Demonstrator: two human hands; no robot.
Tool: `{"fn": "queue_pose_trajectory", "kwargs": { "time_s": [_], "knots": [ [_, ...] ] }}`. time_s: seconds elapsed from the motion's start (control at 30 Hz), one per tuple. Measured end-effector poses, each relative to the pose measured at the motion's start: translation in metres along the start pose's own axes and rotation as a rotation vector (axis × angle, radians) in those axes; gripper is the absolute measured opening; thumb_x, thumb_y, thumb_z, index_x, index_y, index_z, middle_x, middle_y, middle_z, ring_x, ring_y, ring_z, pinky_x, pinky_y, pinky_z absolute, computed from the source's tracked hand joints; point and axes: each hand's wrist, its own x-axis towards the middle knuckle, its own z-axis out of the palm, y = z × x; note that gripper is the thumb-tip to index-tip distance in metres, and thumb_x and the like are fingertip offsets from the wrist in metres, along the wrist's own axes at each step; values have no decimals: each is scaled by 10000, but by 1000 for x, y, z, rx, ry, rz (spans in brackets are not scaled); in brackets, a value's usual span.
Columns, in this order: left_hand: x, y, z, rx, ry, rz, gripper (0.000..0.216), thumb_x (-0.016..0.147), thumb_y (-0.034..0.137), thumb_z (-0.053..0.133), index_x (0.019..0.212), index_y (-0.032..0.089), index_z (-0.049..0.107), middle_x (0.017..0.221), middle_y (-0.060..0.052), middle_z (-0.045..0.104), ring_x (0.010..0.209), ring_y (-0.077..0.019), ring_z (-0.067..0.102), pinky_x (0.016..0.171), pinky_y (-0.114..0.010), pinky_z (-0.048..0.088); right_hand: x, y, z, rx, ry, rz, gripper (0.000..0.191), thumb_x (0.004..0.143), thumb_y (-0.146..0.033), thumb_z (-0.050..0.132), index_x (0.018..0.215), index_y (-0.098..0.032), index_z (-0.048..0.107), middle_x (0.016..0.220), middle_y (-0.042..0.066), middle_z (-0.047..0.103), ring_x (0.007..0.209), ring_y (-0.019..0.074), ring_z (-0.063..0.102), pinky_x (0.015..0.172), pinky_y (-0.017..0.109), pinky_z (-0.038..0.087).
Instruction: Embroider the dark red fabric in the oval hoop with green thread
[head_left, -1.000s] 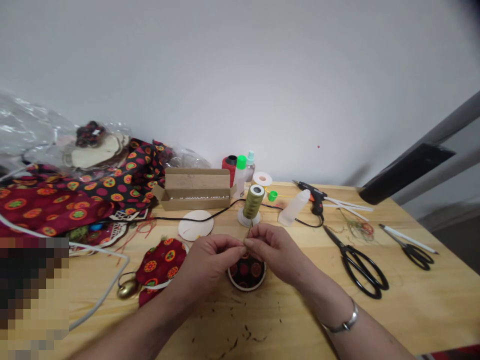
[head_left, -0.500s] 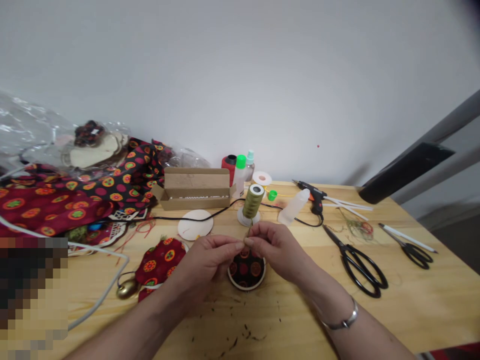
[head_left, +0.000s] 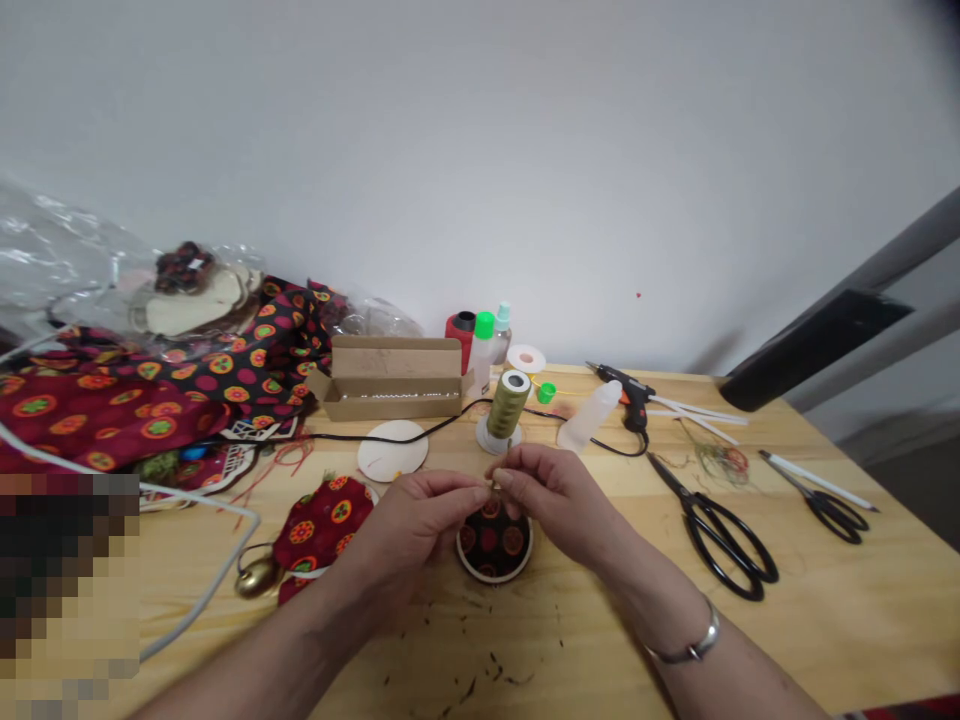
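- The round patterned piece [head_left: 493,555], dark cloth with a pale rim, lies just below my fingertips, about midway along the worktop [head_left: 645,640] and well apart from its back and right edges.
- I'd judge it light and not slippery, soft on its cloth face and stiffer at the rim; I'd take hold by the rim's two sides.
- My left hand [head_left: 442,505] has thumb and forefinger pressed together at the tips.
- My right hand [head_left: 544,495] pinches likewise, its tips next to the left's; what sits between them is too small to make out.
- My hands hide the piece's far side, so I cannot tell if they touch it.
- An olive thread spool [head_left: 508,408] stands just beyond, toward the worktop's back edge.
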Motion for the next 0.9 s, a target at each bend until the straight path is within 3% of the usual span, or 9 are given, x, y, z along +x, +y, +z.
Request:
{"fn": "queue_pose_trajectory", "kwargs": {
  "time_s": [0.13, 0.27, 0.4, 0.53, 0.63, 0.77, 0.9],
  "knots": [
    [-2, 5, 2, -17, 71, -1, 110, 594, 243, 731, 641, 144, 721, 529, -6, 662, 495, -109, 556, 530, -204, 427, -1, 0, -5, -173, 15, -105, 210, 841, -247, 452, 744, -156, 615, 591, -14, 554, 553, 95, 484, 530, 209, 380],
    [-6, 10, 5, -18, 132, 7, 94, 584, 224, 729, 578, 137, 695, 472, 13, 631, 367, -56, 445, 396, -170, 320, -2, -3, -10, -353, 60, -187, 140, 803, -199, 520, 779, -187, 658, 717, 0, 643, 679, 127, 558, 630, 230, 412],
    [-5, 11, 6, -33, 152, 36, 97, 577, 227, 732, 573, 139, 692, 364, 53, 529, 329, -49, 391, 363, -174, 260, -4, -4, -13, -482, 137, -184, 143, 797, -222, 539, 707, -187, 644, 661, 7, 630, 621, 134, 538, 582, 242, 392],
    [-1, 6, 3, -55, 177, 65, 100, 591, 236, 731, 616, 144, 699, 302, 94, 414, 313, -50, 359, 379, -179, 285, -10, -8, -10, -532, 223, -181, 160, 809, -262, 536, 690, -190, 616, 627, 5, 610, 580, 126, 514, 542, 237, 371],
    [0, 3, 0, -57, 172, 88, 108, 620, 250, 714, 619, 145, 688, 387, 63, 518, 385, -73, 459, 446, -188, 362, -18, -10, 2, -580, 260, -245, 175, 830, -285, 514, 716, -194, 611, 637, 7, 614, 578, 123, 520, 546, 237, 369],
    [-1, 3, -1, -89, 106, 90, 117, 669, 241, 672, 615, 137, 662, 545, 16, 632, 471, -90, 535, 495, -192, 404, -27, -2, 25, -805, 201, -476, 168, 863, -202, 450, 800, -181, 604, 682, 26, 612, 612, 135, 529, 573, 262, 356],
    [1, 1, -3, -163, 61, 41, 136, 692, 232, 656, 617, 119, 635, 546, 12, 618, 382, -40, 433, 383, -154, 293, -30, 9, 40, -1131, 233, -758, 220, 828, -97, 414, 680, -160, 564, 617, 50, 560, 555, 165, 473, 506, 304, 295]
  ]
}}
